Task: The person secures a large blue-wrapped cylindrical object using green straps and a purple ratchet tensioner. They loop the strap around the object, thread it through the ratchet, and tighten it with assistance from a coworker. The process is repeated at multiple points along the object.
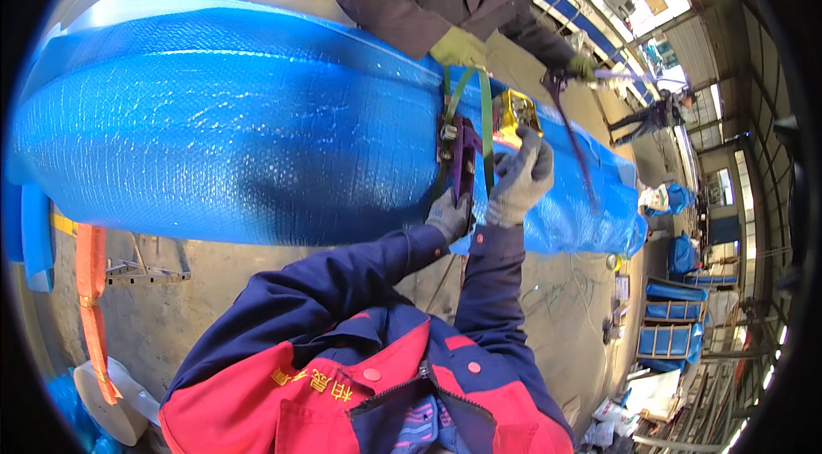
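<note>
A large long bundle wrapped in blue plastic sheeting [282,124] lies across in front of me. My left hand [449,214], in a grey glove, is closed round the handle of a purple strapping tool [465,158], which rests against the bundle. A green strap [485,124] runs over the bundle beside the tool. Right of it, my gloved right hand [521,178] is raised with fingers curled together; whatever they hold is too small to make out. Just beyond those fingers a yellow container [519,111] with small metal pieces sits on the bundle.
Across the bundle stands a co-worker, one gloved hand [460,49] at the strap and another near a second purple tool [556,81]. Orange slings [92,283] hang at the left. Blue-covered racks [672,321] stand at the right. Another person [655,116] is farther off.
</note>
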The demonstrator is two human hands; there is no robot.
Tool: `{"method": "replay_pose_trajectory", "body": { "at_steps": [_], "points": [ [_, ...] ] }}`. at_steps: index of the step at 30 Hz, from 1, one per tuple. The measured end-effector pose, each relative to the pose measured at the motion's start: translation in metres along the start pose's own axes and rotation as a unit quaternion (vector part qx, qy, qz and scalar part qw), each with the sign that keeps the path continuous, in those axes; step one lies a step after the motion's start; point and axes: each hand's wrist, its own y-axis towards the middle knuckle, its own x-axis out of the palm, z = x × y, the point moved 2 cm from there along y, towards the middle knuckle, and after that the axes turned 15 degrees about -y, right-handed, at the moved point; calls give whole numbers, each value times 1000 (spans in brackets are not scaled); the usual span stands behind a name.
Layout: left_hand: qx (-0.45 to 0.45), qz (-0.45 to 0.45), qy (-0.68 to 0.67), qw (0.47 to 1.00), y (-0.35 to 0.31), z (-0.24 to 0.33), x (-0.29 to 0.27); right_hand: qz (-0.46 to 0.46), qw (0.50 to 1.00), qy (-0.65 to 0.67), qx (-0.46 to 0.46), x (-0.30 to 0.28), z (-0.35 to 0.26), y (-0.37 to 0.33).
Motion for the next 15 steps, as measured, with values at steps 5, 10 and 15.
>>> {"method": "replay_pose_trajectory", "body": {
  "at_steps": [5, 10, 15],
  "points": [
    [-42, -2, 21, 999, 4, -17, -4, -15, 998, -68, 1, -11, 11, -38],
    [-10, -2, 42, 999, 18, -48, -1, -41, 995, -66, -55, -18, 15, -47],
    [-18, -71, 81, 994, 25, -38, -14, -164, 984, -65, -23, -26, 16, -28]
  ]
}}
